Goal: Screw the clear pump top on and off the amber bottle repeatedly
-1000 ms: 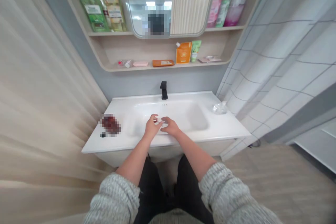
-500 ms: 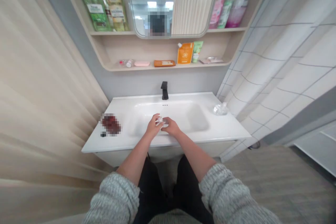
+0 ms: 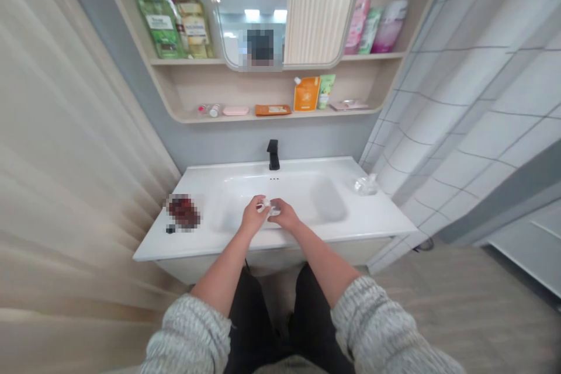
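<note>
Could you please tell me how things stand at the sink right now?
Left hand, right hand meeting over white basin. Small translucent item pinched between them. Black faucet beyond, not touching.

The sleeves (image 3: 188, 336) are grey-and-white flecked knit; the trousers (image 3: 258, 327) are solid black. The basin (image 3: 319, 201) is white, the faucet (image 3: 273, 155) matte black. The wall tiles (image 3: 473, 105) are white with dark grid lines. The shelf (image 3: 245, 90) is pale wood; the pouch (image 3: 305, 93) is orange.
</note>
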The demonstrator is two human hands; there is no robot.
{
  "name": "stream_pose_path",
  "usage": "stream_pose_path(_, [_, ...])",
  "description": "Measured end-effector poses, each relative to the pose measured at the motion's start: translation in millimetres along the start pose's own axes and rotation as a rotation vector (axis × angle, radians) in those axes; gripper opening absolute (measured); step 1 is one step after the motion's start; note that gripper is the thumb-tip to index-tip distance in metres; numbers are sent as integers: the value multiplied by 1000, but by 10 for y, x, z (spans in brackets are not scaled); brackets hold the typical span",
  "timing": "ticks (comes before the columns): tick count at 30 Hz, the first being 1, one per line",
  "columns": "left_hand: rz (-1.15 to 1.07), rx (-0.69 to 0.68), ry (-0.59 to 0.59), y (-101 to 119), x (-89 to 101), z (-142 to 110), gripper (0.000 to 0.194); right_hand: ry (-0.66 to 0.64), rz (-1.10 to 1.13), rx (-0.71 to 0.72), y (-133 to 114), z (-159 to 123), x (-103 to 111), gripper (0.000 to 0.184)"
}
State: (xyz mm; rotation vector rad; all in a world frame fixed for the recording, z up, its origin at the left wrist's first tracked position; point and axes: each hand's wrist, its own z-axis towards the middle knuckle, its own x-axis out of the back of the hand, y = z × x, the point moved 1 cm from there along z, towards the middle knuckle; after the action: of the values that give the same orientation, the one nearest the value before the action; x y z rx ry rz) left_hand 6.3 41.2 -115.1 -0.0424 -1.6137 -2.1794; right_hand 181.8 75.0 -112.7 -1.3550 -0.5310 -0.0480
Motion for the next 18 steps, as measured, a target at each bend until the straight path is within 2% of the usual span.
stream_pose_path(3, [15, 8, 28, 26, 4, 0, 42, -19, -7, 6, 5, -2, -3, 66])
stream_pose_path(9, [-7, 33, -5, 40, 3, -2, 35, -20, 6, -4, -26, -17, 0, 65])
stream_pose_path(12, [26, 28, 18, 52, 16, -2, 40, -35, -1, 9, -46, -23, 1, 67])
stream_pose_path(15, [-45, 14, -26, 70, 14, -1, 41, -26, 1, -5, -48, -22, 4, 64])
stream_pose_path(18, [-52, 63, -20, 86, 17, 0, 37, -26, 8, 1, -36, -21, 5, 63])
